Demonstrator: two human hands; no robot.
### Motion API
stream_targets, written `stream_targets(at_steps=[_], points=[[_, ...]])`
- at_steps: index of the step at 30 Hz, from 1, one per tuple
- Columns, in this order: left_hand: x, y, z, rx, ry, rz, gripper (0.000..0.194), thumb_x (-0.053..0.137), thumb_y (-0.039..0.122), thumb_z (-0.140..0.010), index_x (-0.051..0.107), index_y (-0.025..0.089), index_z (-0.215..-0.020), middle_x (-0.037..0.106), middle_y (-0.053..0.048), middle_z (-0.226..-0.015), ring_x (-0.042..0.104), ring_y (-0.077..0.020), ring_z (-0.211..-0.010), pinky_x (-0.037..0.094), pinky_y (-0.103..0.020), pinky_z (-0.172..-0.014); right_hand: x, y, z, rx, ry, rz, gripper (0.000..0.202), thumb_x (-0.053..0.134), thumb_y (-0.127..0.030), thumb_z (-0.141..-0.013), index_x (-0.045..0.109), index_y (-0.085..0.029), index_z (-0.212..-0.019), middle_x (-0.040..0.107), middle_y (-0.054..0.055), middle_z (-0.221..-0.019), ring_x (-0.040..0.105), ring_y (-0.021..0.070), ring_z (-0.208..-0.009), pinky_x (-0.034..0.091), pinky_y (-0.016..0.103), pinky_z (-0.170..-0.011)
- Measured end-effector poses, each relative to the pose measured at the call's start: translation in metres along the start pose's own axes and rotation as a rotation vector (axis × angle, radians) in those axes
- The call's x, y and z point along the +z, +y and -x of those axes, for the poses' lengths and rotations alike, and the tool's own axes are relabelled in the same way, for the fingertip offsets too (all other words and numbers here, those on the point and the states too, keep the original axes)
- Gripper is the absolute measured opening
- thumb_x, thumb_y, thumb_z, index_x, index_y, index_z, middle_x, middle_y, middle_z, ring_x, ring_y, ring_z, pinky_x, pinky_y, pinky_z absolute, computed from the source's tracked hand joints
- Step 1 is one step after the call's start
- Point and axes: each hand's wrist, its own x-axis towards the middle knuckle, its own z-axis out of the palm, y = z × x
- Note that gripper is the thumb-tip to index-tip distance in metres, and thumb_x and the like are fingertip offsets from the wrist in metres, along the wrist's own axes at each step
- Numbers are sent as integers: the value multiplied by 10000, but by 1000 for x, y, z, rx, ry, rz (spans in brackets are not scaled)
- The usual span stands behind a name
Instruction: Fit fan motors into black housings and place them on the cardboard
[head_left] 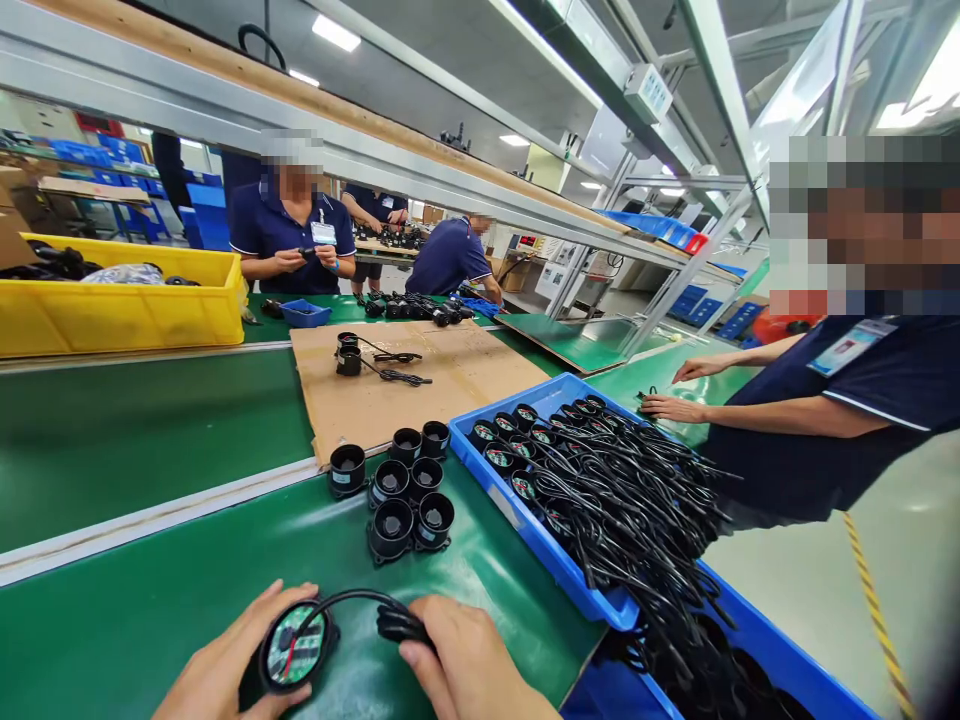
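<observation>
My left hand (pixel 232 655) is wrapped round a black round housing (pixel 295 645), whose open face shows a green circuit board with a red wire. From the board a black cable arcs over to my right hand (pixel 469 650), which grips the bundled cable (pixel 401 622). Beyond my hands, several empty-looking black round housings (pixel 391 525) stand in a cluster on the green work surface. To the right, a blue tray (pixel 517 520) holds many similar units with green boards and coiled black cables (pixel 622 490).
A cardboard sheet (pixel 420 390) bears two cabled units (pixel 349 358). A second blue bin (pixel 795 650) sits below the tray. At left stands a yellow crate (pixel 127 310). One co-worker's hands (pixel 675 405) work at the right; other people are across the bench. A metal shelf frame spans overhead.
</observation>
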Motion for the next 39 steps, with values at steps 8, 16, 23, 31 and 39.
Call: stream_targets(at_steps=[8, 16, 23, 31, 39], points=[[-17, 0, -1, 52, -64, 8, 584, 749, 462, -848, 544, 404, -1391, 720, 38, -1290, 697, -297, -1154, 634, -319, -894, 1, -9, -12, -48, -70, -89, 261, 393, -401, -1032, 558, -214, -958, 671, 31, -808, 628, 193, -675, 472, 286, -607], [-20, 9, -4, -35, -66, 66, 585, 773, 513, -809, 609, 343, -1345, 740, 2, -1256, 727, -277, -1114, 602, -280, -941, 1, -14, -12, -54, -118, -74, 261, 398, -401, -1035, 565, -210, -968, 677, 39, -835, 640, 203, -706, 471, 294, -631], [-18, 34, -19, -113, 31, -1, 670, 715, 667, -771, 618, 313, -1331, 761, -34, -1186, 685, -321, -1187, 584, -341, -989, -1, -16, -14, -30, -124, -90, 257, 407, -401, -1043, 578, -208, -1038, 689, 41, -874, 655, 207, -749, 486, 299, -672], [-12, 18, -12, -118, -103, 83, 574, 738, 561, -823, 616, 307, -1324, 754, -20, -1218, 733, -282, -1098, 610, -288, -914, 1, -15, -14, -45, -107, -101, 249, 407, -382, -1046, 578, -202, -1058, 698, 47, -900, 660, 211, -761, 491, 311, -681], [-24, 16, -5, -108, -128, 121, 623, 738, 485, -871, 527, 314, -1431, 656, -30, -1397, 660, -277, -1237, 560, -314, -1018, 2, -15, -11, -44, -96, -123, 252, 402, -385, -1053, 577, -206, -1086, 698, 40, -912, 657, 206, -775, 483, 309, -693]])
